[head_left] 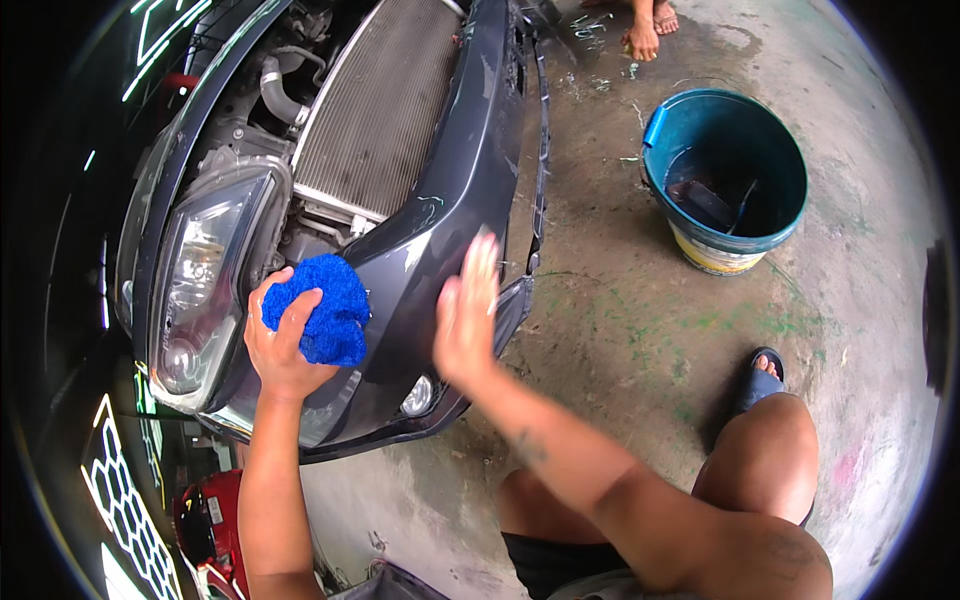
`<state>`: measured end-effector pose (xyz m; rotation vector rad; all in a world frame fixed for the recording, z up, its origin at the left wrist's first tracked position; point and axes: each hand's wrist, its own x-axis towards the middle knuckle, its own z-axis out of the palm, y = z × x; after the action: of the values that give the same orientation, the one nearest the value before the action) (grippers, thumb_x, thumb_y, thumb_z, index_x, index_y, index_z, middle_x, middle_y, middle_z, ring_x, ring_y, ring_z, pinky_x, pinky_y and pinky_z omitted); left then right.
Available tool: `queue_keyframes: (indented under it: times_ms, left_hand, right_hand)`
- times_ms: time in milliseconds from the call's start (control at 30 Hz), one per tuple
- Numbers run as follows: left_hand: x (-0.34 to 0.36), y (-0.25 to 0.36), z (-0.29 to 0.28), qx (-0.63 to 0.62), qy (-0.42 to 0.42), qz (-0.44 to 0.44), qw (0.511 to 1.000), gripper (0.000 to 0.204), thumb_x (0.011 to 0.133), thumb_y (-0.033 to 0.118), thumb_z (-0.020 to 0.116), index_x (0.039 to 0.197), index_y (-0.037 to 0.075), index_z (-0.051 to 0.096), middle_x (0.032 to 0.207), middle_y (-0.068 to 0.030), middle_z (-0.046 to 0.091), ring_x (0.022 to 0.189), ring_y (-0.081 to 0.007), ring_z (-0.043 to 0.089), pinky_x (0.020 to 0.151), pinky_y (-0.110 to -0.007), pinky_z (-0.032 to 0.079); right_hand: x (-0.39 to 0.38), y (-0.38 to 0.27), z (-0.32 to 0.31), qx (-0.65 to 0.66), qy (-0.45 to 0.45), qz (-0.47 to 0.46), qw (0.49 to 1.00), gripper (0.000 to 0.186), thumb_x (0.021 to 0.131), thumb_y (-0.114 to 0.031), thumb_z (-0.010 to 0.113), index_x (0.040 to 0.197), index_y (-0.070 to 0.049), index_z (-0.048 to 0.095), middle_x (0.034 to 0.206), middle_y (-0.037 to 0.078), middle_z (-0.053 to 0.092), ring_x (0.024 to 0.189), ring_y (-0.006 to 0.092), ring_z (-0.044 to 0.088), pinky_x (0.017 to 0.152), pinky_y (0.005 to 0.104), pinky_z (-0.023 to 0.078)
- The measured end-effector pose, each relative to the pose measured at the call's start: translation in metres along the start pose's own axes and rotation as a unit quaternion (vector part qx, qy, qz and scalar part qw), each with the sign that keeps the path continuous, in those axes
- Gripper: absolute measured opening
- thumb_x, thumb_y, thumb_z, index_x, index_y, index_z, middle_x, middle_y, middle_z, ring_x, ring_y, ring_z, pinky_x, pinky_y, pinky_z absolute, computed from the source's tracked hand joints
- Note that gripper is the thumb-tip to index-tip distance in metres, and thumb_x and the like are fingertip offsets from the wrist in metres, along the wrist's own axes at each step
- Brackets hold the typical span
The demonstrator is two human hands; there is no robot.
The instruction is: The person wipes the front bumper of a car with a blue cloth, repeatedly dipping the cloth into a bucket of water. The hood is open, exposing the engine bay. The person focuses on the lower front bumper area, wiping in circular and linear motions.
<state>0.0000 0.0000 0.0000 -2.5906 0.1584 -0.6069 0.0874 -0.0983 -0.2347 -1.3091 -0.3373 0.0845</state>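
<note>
L hand (275, 335): at 9 o'clock from frame ctr, gripping blue cloth (325, 315), thumb on near face, fingers curled round its far side.
Blue cloth: bunched, fluffy; in L hand just over the bumper (385, 315), close to headlight (205, 265); contact w/ bumper hidden, can't tell.
R hand (467, 320): nr ctr, a touch toward 8; open & flat, fingers straight, a bit blurred. I can't tell if the palm touches.
Bumper: dk grey, glossy in spots, lt patches & scuff-like marks toward 11; I can't tell glare from bare paint. Runs approx 12 to 7.
Headlight: 9 o'clock, clear lens, whitish edge at lower end.
Fog lamp (418, 395): small, round, 7 o'clock, set in bumper.
Radiator (385, 110): 11 o'clock, finned, exposed behind bumper; grey hose (280, 95) beside it.
Floor (620, 420): concrete, brown-grey, stained, green smears toward 4, damp-looking toward 1.
Bucket (793, 190): 2 o'clock, on floor, teal w/ yellow-white base; dk item (700, 203) inside, kind unclear.
Other person's hand (641, 42): 1 o'clock, low nr floor, bare foot (665, 17) beside it.
Wearer's sandal (748, 388): betw 3 & 4, dk, on floor.
Room: I see hexagon-pattern lights (125, 510) at 8, bright strips (160, 45) at 10, red object (225, 520) nr 8.
</note>
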Motion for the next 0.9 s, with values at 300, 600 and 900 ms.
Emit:
queue_keyframes:
  times_ms: [300, 600, 900]
  left_hand:
    - [0.004, -0.002, 0.005, 0.007, -0.009, 0.002, 1.000, 0.078, 0.062, 0.032, 0.104, 0.133, 0.024, 0.073, 0.141, -0.0244, 0.069, 0.121, -0.0475, 0.072, 0.095, -0.055, 0.064]
    - [-0.001, -0.006, 0.011, 0.013, -0.002, 0.003, 1.000, 0.077, 0.064, 0.034, 0.104, 0.134, 0.023, 0.073, 0.141, -0.0266, 0.068, 0.122, -0.0493, 0.072, 0.096, -0.057, 0.064]
    - [-0.001, -0.005, 0.012, 0.010, -0.018, 0.002, 1.000, 0.077, 0.065, 0.027, 0.102, 0.135, 0.018, 0.071, 0.139, -0.0265, 0.069, 0.128, -0.0505, 0.068, 0.105, -0.059, 0.060]
  right_hand:
    - [-0.042, 0.022, -0.003, -0.016, -0.075, -0.050, 0.996, 0.077, 0.120, -0.028, 0.040, 0.180, 0.010, 0.011, 0.188, 0.035, 0.010, 0.176, 0.0507, 0.007, 0.140, 0.0625, 0.009]
    - [0.071, 0.055, -0.025, 0.021, 0.012, -0.070, 0.997, 0.069, 0.125, -0.036, 0.032, 0.180, 0.004, 0.023, 0.187, 0.031, 0.023, 0.175, 0.0474, 0.018, 0.141, 0.0564, 0.017]
    - [0.150, 0.070, -0.042, 0.018, 0.000, -0.052, 0.998, 0.067, 0.125, -0.036, 0.038, 0.173, 0.011, 0.036, 0.183, 0.033, 0.031, 0.173, 0.0435, 0.025, 0.142, 0.0473, 0.022]
